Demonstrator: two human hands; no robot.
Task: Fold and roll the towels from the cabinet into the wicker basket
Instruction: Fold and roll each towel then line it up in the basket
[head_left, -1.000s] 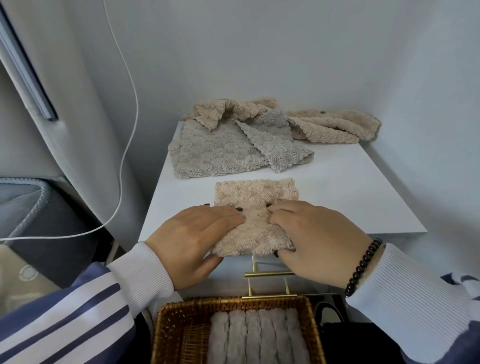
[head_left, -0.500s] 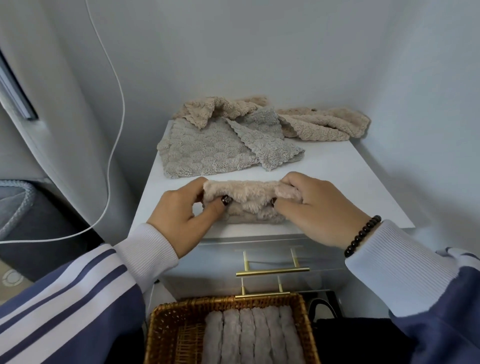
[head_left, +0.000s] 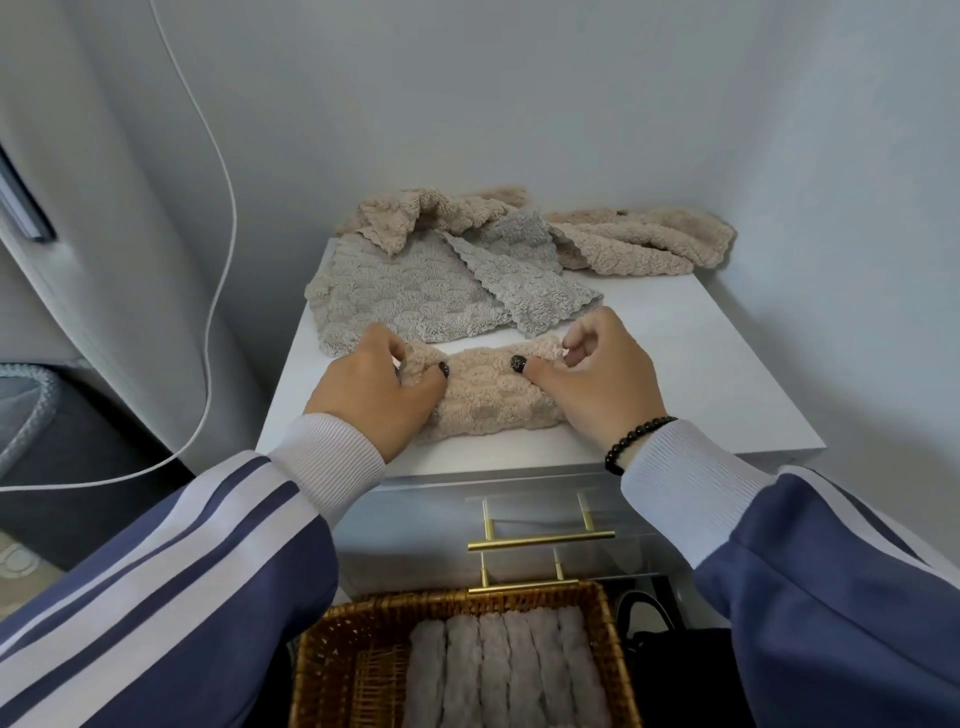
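Head view looks down on a white cabinet set in a corner of pale grey walls. On its smooth top, near the front edge, I see a beige towel rolled into a short bundle lying crosswise. My left hand grips its left end, fingers curled over the roll and the dark-nailed thumb pressing the front. My right hand holds the right end the same way, thumb on the fabric and fingers curled on top; a black bead bracelet sits at that wrist.

Behind the roll, toward the wall, a grey towel lies spread and partly turned over, with more beige towels crumpled along the back edge, some touching the grey one.

Two brass handles show on the drawer fronts below the top. Just in front of them sits the basket, with a row of rolled greyish towels packed side by side inside.

To the left hangs a pale curtain, and a white cable loops down across it. A dark grey cushion with a corded edge sits low at the left.
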